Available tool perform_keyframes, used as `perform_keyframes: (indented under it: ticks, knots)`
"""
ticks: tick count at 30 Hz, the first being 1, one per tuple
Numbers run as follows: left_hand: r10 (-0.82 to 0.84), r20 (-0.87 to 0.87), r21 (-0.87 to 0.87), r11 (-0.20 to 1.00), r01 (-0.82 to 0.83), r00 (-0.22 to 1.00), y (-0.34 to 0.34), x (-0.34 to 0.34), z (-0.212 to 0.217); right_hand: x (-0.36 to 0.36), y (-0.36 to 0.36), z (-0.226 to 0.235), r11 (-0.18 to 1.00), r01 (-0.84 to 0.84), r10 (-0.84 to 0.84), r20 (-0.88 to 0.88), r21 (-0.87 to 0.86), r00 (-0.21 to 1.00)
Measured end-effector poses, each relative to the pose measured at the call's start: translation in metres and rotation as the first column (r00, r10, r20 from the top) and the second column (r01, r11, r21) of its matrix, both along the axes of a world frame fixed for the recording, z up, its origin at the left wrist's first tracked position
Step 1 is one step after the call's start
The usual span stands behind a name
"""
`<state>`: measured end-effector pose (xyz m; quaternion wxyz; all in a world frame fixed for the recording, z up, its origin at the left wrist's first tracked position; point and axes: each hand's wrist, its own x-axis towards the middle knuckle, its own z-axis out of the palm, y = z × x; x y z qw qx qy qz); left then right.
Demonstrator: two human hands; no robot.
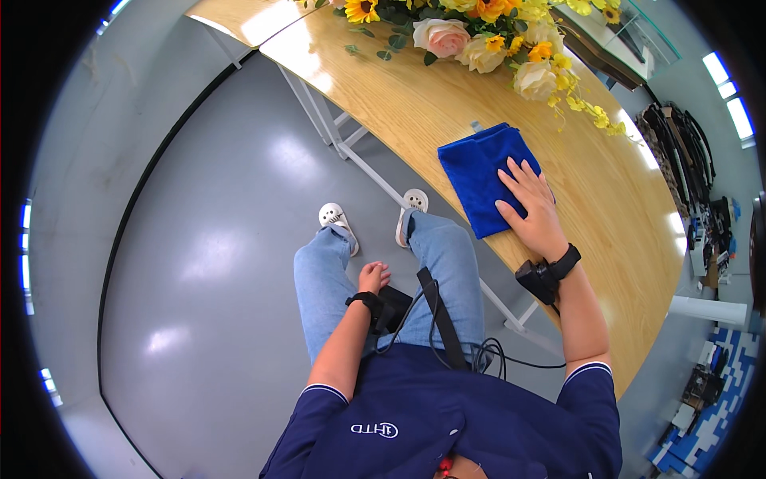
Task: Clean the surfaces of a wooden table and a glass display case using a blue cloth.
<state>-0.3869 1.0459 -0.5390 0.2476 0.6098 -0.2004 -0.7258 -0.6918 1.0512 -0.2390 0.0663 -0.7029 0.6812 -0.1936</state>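
A folded blue cloth (483, 180) lies flat on the light wood table (614, 263), near the edge on my side. My right hand (533, 209) rests palm down on the cloth's right part, fingers stretched and slightly spread, with the thumb apart. It covers part of the cloth and grips nothing that shows. Over my lap hangs my left hand (373, 277), its fingers loosely curled in and no object visible in them. A black wristband with a small box (538, 278) is on my right wrist, and another black band (365, 301) is on my left.
Yellow, orange and pale pink flowers (479, 52) spread over the table's far side. Black cables (499, 351) and a strap (441, 315) cross my lap. White table legs (319, 112) stand on the grey floor (215, 223). Dark garments (678, 152) hang at the far right.
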Motion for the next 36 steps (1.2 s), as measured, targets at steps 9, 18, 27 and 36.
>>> perform_keyframes:
  ticks: [9, 18, 27, 36]
  knots:
    - [0.009, -0.013, -0.005, 1.000, -0.009, 1.000, 0.000, 0.000, -0.001, -0.001, 0.000, -0.001, 1.000, -0.003, 0.003, -0.012, -0.008, 1.000]
    - [0.006, 0.000, 0.001, 1.000, -0.006, 1.000, -0.001, -0.001, 0.002, -0.002, 0.000, 0.000, 1.000, -0.001, 0.001, -0.003, -0.002, 1.000]
    - [0.003, 0.006, 0.000, 1.000, -0.003, 1.000, -0.001, -0.002, 0.003, -0.002, 0.003, 0.008, 0.985, -0.119, 0.138, -0.159, 0.125, 0.978]
    - [0.001, 0.008, 0.000, 1.000, -0.001, 1.000, 0.001, 0.001, 0.002, 0.003, 0.004, 0.011, 0.987, -0.100, 0.117, -0.135, 0.128, 0.984]
